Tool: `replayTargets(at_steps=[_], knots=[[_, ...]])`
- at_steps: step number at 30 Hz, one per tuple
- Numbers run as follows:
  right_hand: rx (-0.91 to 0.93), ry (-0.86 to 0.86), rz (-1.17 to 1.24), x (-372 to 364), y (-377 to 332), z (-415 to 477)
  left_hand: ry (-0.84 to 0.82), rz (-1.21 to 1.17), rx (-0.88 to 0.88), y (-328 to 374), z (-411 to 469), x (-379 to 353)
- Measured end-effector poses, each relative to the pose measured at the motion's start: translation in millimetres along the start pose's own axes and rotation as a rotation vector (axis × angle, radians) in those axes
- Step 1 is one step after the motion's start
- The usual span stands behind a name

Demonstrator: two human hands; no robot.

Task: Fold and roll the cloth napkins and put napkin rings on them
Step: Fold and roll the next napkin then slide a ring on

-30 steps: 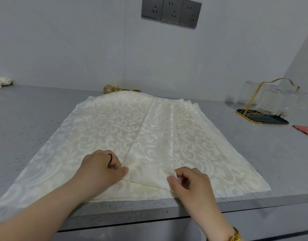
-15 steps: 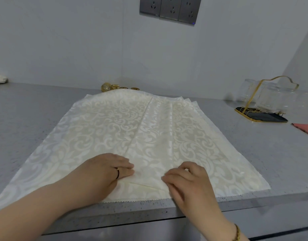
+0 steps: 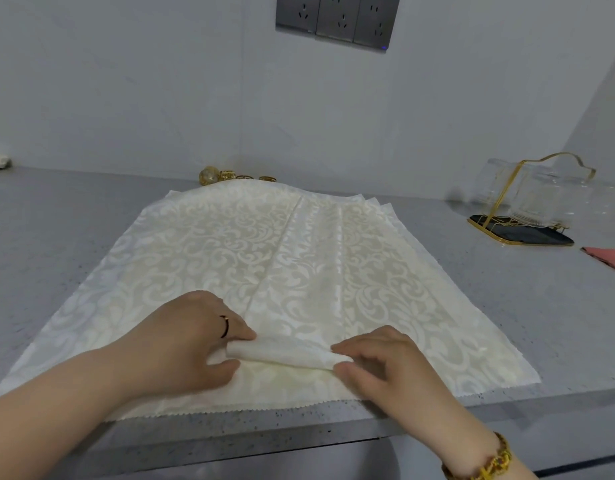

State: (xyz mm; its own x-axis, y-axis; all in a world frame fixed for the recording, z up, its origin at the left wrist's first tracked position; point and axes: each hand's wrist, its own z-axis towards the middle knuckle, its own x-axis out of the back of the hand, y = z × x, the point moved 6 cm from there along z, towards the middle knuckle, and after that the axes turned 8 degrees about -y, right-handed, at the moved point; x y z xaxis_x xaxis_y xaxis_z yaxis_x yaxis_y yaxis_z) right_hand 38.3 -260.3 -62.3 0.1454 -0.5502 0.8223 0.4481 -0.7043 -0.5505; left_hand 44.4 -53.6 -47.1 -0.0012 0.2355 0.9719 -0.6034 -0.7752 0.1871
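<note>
We are watching the left hand (image 3: pixel 181 344) curling its fingers (image 3: pixel 240 332) over the left end of a short roll (image 3: pixel 282 353), with the thumb tucked below it, so the grip is nearly closed around the cloth. The right hand (image 3: pixel 385 365) is pinching the roll's right end between bent fingers (image 3: pixel 349 348) and thumb. The roll is lying at the near end of a folded napkin (image 3: pixel 299 265), close to the front edge of the counter (image 3: pixel 56 230). Its long axis is running left to right, while the folded strip it belongs to is stretching away from us toward the wall. Wider cream cloth (image 3: pixel 153 278) is lying flat beneath (layered edges are showing at the far right corner, though we are unable to count them). Gold rings (image 3: pixel 245 176) are peeking over the cloth's far edge, mostly hidden. Both forearms are running out of frame at the bottom, and a red cloth (image 3: pixel 611 258) is being cut off at the right.
</note>
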Motion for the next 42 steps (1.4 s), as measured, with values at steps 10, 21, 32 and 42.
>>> replayTargets(at_steps=[10, 21, 32, 42], knots=[[-0.164, 0.155, 0.355, 9, 9, 10, 0.021, -0.725, 0.415, -21, 13, -7], [-0.158, 0.172, -0.102, 5, 5, 22, 0.025, -0.6, 0.465, -19, 23, -7], [0.148, 0.165, -0.363, 3, -1, 4, 0.065, 0.07, -0.064, -2, 16, -9], [-0.119, 0.027, 0.127, 20, 10, 12, 0.016, -0.344, 0.157, -1, 27, 5]])
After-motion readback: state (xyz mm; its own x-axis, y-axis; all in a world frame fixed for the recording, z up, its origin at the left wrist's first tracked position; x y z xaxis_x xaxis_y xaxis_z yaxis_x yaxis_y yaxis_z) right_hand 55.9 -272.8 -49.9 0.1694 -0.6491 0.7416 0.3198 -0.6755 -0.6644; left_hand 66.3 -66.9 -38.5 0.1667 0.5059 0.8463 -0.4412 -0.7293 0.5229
